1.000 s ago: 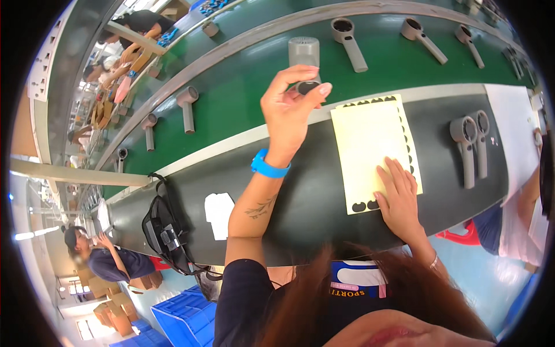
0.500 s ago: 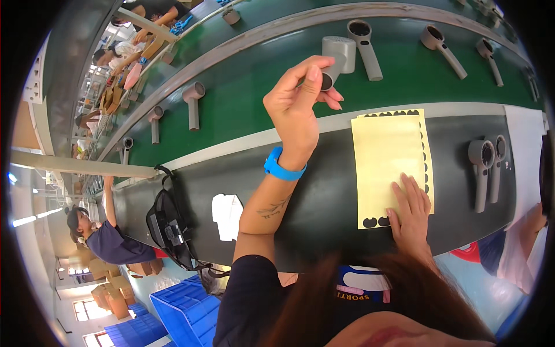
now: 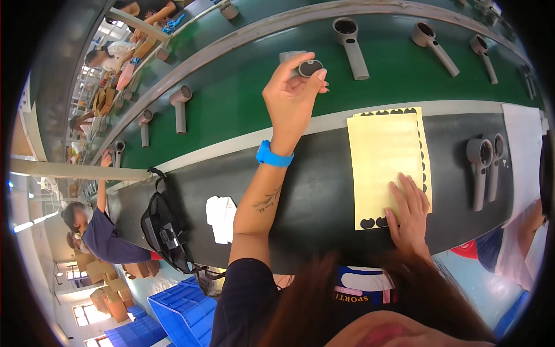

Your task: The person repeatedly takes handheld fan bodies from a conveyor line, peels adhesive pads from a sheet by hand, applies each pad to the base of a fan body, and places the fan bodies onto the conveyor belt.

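The left hand (image 3: 293, 92) is raised over the green conveyor belt (image 3: 231, 110), its fingertips pinched closed around one small dark oval sticker (image 3: 310, 67) held against the end of a grey hair-dryer body (image 3: 291, 57). A blue wristband (image 3: 273, 156) circles that wrist. The right hand (image 3: 409, 215) lies open and flat, palm down, on the near corner of a yellow backing sheet (image 3: 384, 162) on the dark bench (image 3: 324, 196); dark stickers line the sheet's far, right and near edges. Two grey dryer bodies (image 3: 487, 168) lie side by side toward the bench's right end. At the bench's near left edge sit one black bag (image 3: 165, 228) and one white cloth (image 3: 221, 217). Three more dryers (image 3: 351, 37) ride the belt to the right.
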